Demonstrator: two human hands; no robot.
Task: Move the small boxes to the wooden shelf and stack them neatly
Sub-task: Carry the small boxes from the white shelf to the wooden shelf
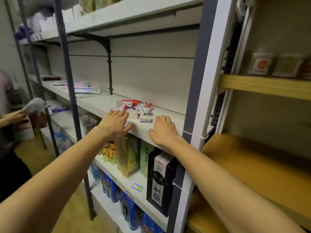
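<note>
A loose heap of small red-and-white and blue-and-white boxes lies on a white metal shelf at chest height. One white box sits apart at the front of the heap. My left hand is stretched out flat, fingertips at the heap's left edge. My right hand rests near the shelf's front edge, right of the heap, fingers slightly bent and holding nothing. The wooden shelf stands to the right, with a bare board at a lower level.
A grey-and-white upright separates the white shelving from the wooden unit. An upper wooden board carries packets. Bags and a dark tall box fill the white shelf below. Another person stands at far left.
</note>
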